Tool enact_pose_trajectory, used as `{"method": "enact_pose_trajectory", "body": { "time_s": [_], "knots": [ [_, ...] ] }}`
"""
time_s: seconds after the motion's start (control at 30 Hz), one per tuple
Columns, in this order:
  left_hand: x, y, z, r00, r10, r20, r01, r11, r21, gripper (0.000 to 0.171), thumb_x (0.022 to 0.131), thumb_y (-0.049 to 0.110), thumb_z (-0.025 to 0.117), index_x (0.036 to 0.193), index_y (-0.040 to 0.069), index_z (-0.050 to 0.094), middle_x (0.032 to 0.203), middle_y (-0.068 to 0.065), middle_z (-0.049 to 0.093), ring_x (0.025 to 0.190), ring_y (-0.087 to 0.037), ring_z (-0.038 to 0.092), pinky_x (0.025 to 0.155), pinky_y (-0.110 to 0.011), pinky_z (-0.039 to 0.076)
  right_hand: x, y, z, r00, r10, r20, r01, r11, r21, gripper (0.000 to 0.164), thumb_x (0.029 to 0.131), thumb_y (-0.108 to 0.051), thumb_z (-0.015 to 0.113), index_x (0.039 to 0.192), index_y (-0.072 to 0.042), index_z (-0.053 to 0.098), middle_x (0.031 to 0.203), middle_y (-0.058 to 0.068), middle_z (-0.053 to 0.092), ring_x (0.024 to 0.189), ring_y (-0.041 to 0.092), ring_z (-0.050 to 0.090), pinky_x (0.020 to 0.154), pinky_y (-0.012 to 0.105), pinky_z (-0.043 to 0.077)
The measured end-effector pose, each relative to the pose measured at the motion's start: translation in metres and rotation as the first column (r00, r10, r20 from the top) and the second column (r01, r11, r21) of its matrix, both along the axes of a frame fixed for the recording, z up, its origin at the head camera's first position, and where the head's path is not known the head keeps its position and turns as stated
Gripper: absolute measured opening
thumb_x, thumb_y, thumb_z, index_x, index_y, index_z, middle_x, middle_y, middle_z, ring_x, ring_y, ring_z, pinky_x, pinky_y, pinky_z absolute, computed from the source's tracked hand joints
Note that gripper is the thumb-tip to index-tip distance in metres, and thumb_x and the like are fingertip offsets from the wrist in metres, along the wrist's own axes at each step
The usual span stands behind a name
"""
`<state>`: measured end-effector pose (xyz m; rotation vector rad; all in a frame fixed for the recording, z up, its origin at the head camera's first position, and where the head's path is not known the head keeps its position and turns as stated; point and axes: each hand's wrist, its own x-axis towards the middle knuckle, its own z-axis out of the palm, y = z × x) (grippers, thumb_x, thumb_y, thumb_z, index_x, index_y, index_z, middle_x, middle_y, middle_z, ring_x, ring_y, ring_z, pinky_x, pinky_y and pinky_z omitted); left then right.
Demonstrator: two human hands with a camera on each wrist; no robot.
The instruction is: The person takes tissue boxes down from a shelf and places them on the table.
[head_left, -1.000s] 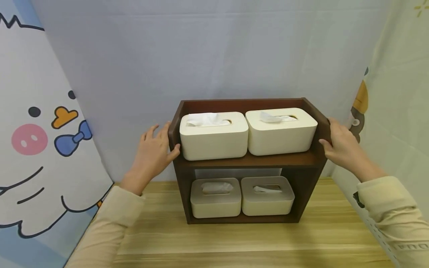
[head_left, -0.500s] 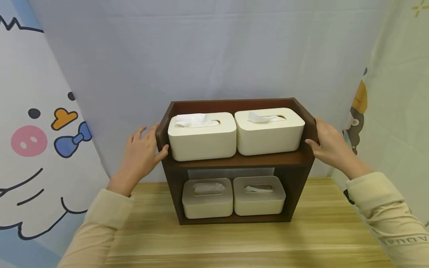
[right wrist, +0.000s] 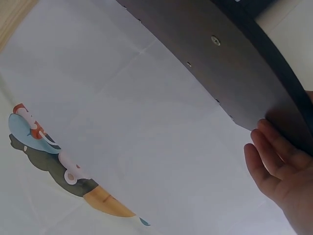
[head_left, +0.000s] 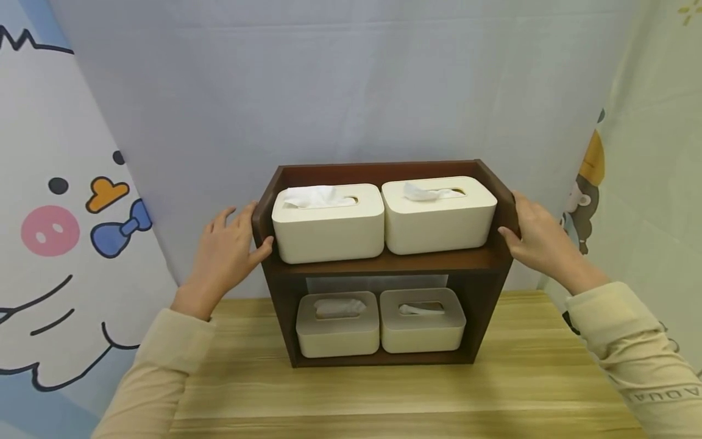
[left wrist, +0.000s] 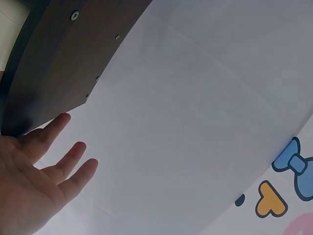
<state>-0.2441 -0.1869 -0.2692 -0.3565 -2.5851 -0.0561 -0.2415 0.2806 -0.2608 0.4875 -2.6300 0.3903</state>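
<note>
A dark brown two-tier wooden shelf point(head_left: 384, 270) stands on the table in the head view. Its upper tier bears two cream tissue boxes, the left one point(head_left: 328, 235) and the right one point(head_left: 439, 228), tissue showing at their slots. Below sit two more, a lower left box point(head_left: 337, 342) and a lower right box point(head_left: 422, 338). My left hand point(head_left: 223, 256) holds the top of the left side panel point(left wrist: 63, 63), thumb on its front edge, some fingers spread off it. On the opposite panel point(right wrist: 210, 54), my right hand point(head_left: 542, 238) grips with thumb in front and fingers outside.
Behind the shelf hangs a pale grey cloth point(head_left: 373, 79). Printed cloths flank the space, a duck-and-pig one point(head_left: 60, 152) at left and a pale yellow one point(head_left: 652, 183) at right. Wood-grain table surface point(head_left: 384, 402) extends in front of the shelf.
The shelf with its tissue boxes has slid left along the table, both hands moving with it. Most of that shift came in the first half second; since then it has barely moved.
</note>
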Motion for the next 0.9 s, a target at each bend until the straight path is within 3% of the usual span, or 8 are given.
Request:
{"method": "enact_pose_trajectory", "body": {
  "time_s": [0.2, 0.43, 0.73, 0.9],
  "knots": [
    [0.000, 0.000, 0.000, 0.999, -0.003, -0.041, 0.003, 1.000, 0.009, 0.066, 0.087, 0.037, 0.053, 0.139, 0.000, 0.034, 0.119, -0.024, 0.057, 0.121, -0.043, 0.041, 0.094, -0.058, 0.036, 0.000, 0.001, 0.004, 1.000, 0.005, -0.017, -0.005, 1.000, 0.030, 0.062, 0.089, -0.008, 0.055, 0.133, 0.021, 0.023, 0.126, 0.045, 0.036, 0.110, 0.057, 0.040, 0.086, 0.062, 0.038],
    [0.000, 0.002, 0.002, 0.997, -0.022, -0.079, 0.021, 1.000, -0.014, 0.066, 0.084, 0.033, 0.059, 0.137, 0.001, 0.036, 0.127, -0.020, 0.052, 0.119, -0.042, 0.042, 0.093, -0.056, 0.038, -0.004, 0.002, 0.009, 0.998, -0.025, -0.058, 0.032, 0.992, 0.125, 0.056, 0.089, -0.012, 0.055, 0.130, 0.019, 0.033, 0.118, 0.041, 0.047, 0.101, 0.054, 0.049, 0.077, 0.061, 0.042],
    [-0.005, 0.015, 0.024, 0.983, -0.088, -0.163, 0.086, 0.996, -0.020, 0.053, 0.087, 0.020, 0.057, 0.135, 0.004, 0.041, 0.129, -0.018, 0.051, 0.119, -0.041, 0.043, 0.093, -0.055, 0.038, -0.023, -0.002, 0.028, 0.998, -0.064, 0.000, 0.063, 0.983, 0.173, 0.044, 0.088, -0.010, 0.044, 0.127, 0.010, 0.044, 0.118, 0.033, 0.052, 0.105, 0.050, 0.049, 0.079, 0.063, 0.038],
    [-0.009, 0.026, 0.035, 0.989, -0.084, -0.120, 0.080, 0.996, -0.042, 0.049, 0.092, 0.024, 0.048, 0.137, 0.006, 0.038, 0.134, -0.015, 0.048, 0.121, -0.039, 0.041, 0.095, -0.054, 0.037, -0.029, -0.004, 0.033, 0.994, -0.099, 0.054, 0.086, 0.976, 0.198, 0.046, 0.088, -0.013, 0.041, 0.129, 0.008, 0.042, 0.125, 0.032, 0.047, 0.110, 0.051, 0.044, 0.083, 0.065, 0.034]
  ]
}}
